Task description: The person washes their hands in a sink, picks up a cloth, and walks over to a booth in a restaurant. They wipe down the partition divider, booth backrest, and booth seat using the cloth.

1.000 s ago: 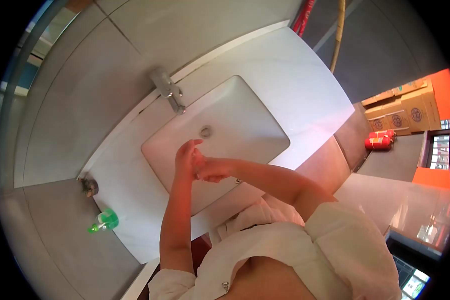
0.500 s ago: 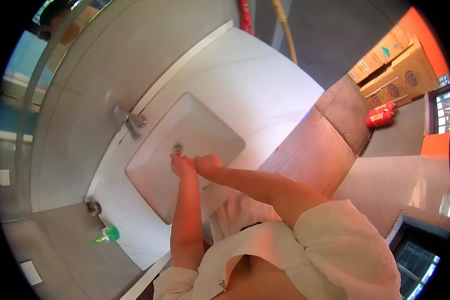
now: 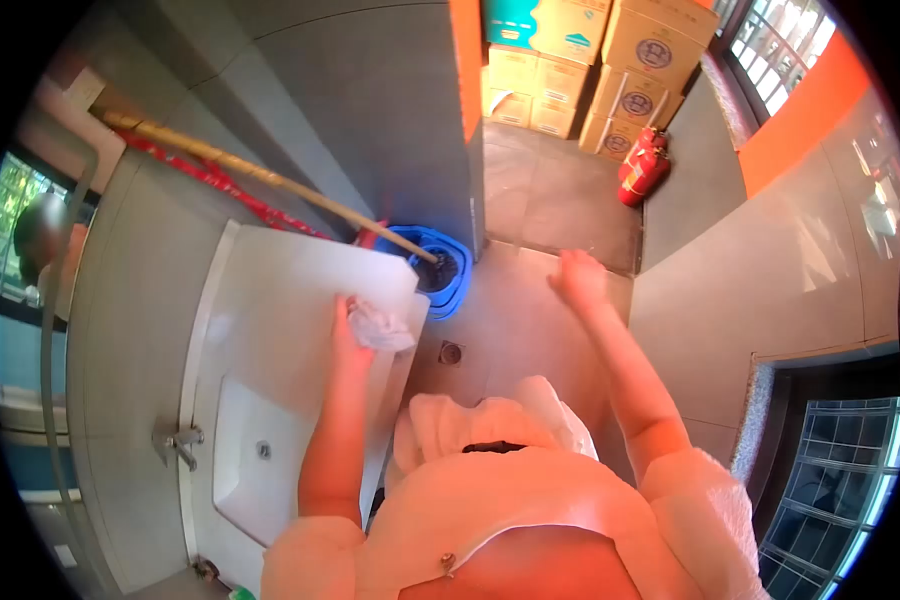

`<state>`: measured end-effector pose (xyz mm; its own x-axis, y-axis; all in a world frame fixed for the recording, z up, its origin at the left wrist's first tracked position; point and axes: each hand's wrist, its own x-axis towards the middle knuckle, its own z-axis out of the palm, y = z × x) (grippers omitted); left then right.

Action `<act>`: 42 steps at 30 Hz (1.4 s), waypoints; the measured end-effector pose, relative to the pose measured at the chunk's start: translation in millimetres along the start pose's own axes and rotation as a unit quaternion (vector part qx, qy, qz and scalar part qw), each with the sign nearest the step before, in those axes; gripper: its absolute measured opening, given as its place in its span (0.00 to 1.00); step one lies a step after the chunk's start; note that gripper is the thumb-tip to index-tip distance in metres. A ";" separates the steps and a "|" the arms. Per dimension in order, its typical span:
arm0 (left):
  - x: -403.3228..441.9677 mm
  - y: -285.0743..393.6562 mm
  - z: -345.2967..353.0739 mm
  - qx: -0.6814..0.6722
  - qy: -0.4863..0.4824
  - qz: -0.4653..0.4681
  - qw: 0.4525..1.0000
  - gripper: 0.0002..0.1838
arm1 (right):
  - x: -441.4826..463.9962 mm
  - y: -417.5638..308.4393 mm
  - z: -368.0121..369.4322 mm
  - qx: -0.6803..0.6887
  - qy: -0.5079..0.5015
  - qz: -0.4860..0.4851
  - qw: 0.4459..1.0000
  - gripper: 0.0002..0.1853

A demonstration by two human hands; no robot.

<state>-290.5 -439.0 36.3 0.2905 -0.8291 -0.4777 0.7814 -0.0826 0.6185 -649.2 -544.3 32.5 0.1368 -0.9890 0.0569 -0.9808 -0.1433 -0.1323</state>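
Far left, tap [image 3: 183, 443] at wall side of sink [image 3: 242, 495], sink set in white desk [image 3: 270, 290]. Wooden pole [image 3: 270, 182] slants down past far end of desk. Left hand [image 3: 346, 338] over desk near its right edge, fingers partly closed, thumb up, holding crumpled white wad [image 3: 380, 328]; tissue or cloth, cannot tell which. Wad overlaps desk edge in view; contact with desk unclear. Blue bucket [image 3: 454, 292] just past desk corner, pole's lower end inside. Right hand [image 3: 582, 281] out above floor [image 3: 530, 325], well apart from left, half open, fingers loosely bent, looks empty. Beyond it, stacked boxes [image 3: 635, 100] and red extinguishers [image 3: 642, 172] near wall.
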 end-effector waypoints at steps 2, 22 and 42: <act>48.8 -35.3 40.5 0.008 -0.033 -0.036 0.999 0.16 | -11.2 71.4 4.7 0.031 0.018 0.071 0.997 0.18; 315.1 -213.3 454.2 0.084 -0.225 -0.333 0.912 0.15 | 122.3 334.7 22.1 0.214 -0.064 0.317 0.922 0.07; 645.4 -152.2 575.2 -0.105 -0.050 -0.016 0.993 0.15 | 753.7 113.9 -11.7 0.414 -0.110 -0.263 0.865 0.16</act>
<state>-539.6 -1279.6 -7.3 0.2153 -0.8791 -0.4251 0.8904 -0.0021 0.4551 -659.4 -1305.6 71.9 0.6457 -0.7494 0.1467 -0.3527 -0.4631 -0.8131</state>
